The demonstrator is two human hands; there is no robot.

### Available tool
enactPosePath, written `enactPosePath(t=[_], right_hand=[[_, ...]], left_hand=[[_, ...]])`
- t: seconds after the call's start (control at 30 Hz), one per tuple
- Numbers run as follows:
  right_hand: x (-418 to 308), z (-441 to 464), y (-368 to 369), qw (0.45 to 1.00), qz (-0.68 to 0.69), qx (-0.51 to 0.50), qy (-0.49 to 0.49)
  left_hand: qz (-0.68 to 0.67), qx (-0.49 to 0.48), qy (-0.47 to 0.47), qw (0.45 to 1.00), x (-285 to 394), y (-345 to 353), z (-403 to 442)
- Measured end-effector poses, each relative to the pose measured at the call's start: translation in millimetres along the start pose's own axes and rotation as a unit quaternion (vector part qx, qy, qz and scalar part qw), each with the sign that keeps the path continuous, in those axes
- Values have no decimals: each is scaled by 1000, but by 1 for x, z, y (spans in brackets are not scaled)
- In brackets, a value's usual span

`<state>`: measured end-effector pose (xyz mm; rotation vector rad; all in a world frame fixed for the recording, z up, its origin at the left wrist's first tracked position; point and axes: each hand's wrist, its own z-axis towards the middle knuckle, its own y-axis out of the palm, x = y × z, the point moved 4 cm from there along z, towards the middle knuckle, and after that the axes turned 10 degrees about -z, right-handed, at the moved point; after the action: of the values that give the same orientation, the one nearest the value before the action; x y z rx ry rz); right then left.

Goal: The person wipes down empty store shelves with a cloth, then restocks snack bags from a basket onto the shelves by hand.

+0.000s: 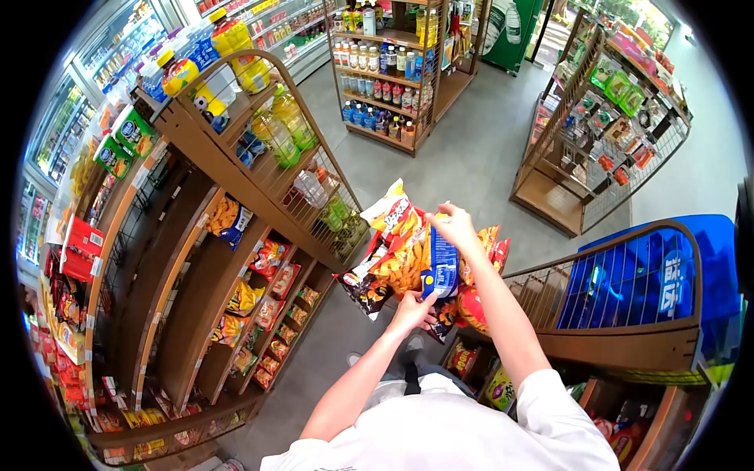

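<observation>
My left hand (415, 312) is closed on the lower edge of a blue and orange snack bag (441, 265), at the middle of the view. My right hand (455, 228) pinches the top of the same bag. Around and beneath it are more snack bags: a white, red and yellow one (393, 210) at the upper left, a black one (363, 286) at the lower left, and red ones (473, 308) to the right. What holds up these other bags is hidden.
Brown shelves (188, 314) with snack bags stand at left, drink bottles (232, 43) on top. A drinks rack (381, 74) is ahead, another rack (605, 118) at upper right. A wire-sided shelf (620, 345) and blue bin (719, 267) are at right. Grey floor (448, 169) lies between.
</observation>
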<state>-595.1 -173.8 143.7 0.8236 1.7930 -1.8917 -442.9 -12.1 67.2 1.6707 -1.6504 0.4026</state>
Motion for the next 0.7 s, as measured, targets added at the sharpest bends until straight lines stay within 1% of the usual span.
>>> enactPosePath(t=[0.07,0.1,0.13,0.17,0.2,0.27,0.33,0.4,0.47,0.53,0.57,0.6,0.67,0.7], right_hand=[[-4,6,14,996,-50,-73,-24],[-2,9,18,995,-48,-80,-26],[3,11,23,992,-60,-112,-22],[9,11,29,987,-74,-143,-17],[14,10,35,986,-74,-152,-16],[21,10,39,992,-73,-93,-35],[20,5,37,993,-52,-99,-43],[17,4,34,996,2,-44,-71],[16,1,29,997,9,-45,-66],[17,-5,32,997,17,-50,-64],[18,-7,35,997,30,-13,-73],[18,-8,36,995,44,25,-83],[20,-5,41,995,52,28,-83],[15,-8,36,995,54,44,-70]], left_hand=[[9,27,8,1000,-6,1,9],[24,52,34,998,-4,2,9],[21,58,28,998,-7,4,9],[18,57,54,997,-6,6,11],[16,55,81,995,-4,8,13],[32,53,91,994,-5,12,16],[43,81,92,992,-9,15,19],[66,83,108,989,-11,16,24],[87,84,121,985,-16,16,30],[236,117,190,946,-13,15,29],[217,135,217,942,-13,16,26],[205,128,212,947,-8,18,21],[244,145,199,938,1,20,11],[216,137,203,945,3,21,9]])
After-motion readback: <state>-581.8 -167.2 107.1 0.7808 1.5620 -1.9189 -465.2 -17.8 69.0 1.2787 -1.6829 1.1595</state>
